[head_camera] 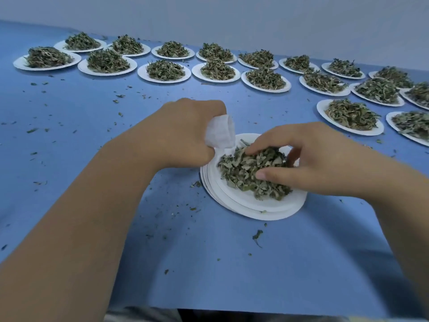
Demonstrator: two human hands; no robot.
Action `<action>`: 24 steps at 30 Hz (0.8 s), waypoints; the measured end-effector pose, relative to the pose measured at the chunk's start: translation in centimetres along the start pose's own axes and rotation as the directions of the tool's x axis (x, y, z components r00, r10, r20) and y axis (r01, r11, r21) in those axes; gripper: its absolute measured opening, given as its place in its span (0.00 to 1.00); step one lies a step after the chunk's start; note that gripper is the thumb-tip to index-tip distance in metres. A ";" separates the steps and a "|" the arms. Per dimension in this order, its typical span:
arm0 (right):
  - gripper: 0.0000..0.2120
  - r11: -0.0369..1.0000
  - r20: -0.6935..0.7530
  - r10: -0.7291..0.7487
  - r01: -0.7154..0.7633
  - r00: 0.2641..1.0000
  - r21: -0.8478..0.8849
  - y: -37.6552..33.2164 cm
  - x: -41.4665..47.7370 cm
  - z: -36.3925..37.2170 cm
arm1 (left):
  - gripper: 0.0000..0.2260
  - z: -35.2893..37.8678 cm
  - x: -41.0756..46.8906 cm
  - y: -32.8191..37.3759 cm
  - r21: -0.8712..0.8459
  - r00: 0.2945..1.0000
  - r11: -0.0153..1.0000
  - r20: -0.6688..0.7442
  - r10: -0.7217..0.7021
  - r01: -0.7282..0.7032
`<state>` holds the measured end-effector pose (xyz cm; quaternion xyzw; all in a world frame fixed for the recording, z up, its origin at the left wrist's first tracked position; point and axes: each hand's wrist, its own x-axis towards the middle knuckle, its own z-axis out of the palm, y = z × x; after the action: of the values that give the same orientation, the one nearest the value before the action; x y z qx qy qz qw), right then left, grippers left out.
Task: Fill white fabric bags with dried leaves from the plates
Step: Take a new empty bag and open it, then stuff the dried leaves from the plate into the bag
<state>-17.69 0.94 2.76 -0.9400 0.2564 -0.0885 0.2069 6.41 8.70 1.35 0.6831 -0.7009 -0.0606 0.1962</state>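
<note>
Grips a white fabric bag (219, 132) in the left hand (185, 133), fingers curled tight round its top so the rest pokes out of the fist to the right. Holds the bag at the far left edge of the near stack of white plates (232, 201), right beside the leaves. Cannot tell if the bag touches the plate, or which end is open.

Reaches into the pile of dried leaves (239, 173) with the right hand (313, 156), fingers bent over the far side and thumb pressed in on the near side, pinching a clump between them. Finds that pile sitting on the top plate of the stack, near the middle of the blue table (92, 108).

Shows two long rows of full plates (140, 74) along the far side, from far left to far right, each with its own green heap. Shows a few more at the right edge, the closest one (321, 108) just far and right of the right hand.

Shows small crumbs of leaf all over the table, with one bigger bit (257, 235) near the stack. Ends at a plain pale wall (232, 12) behind the far rows. Shows both bare forearms coming in from the near corners.
</note>
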 end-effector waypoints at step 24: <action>0.12 0.886 -0.347 0.041 0.127 0.937 0.447 0.7 2.4 1.1 | 0.14 1.1 3.3 3.9 0.128 1.000 0.992 0.027 -0.005 0.001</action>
<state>-15.67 -0.45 1.60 -0.8386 0.2389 -0.3156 0.3743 2.38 5.50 2.36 0.6944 -0.7049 -0.0252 0.1422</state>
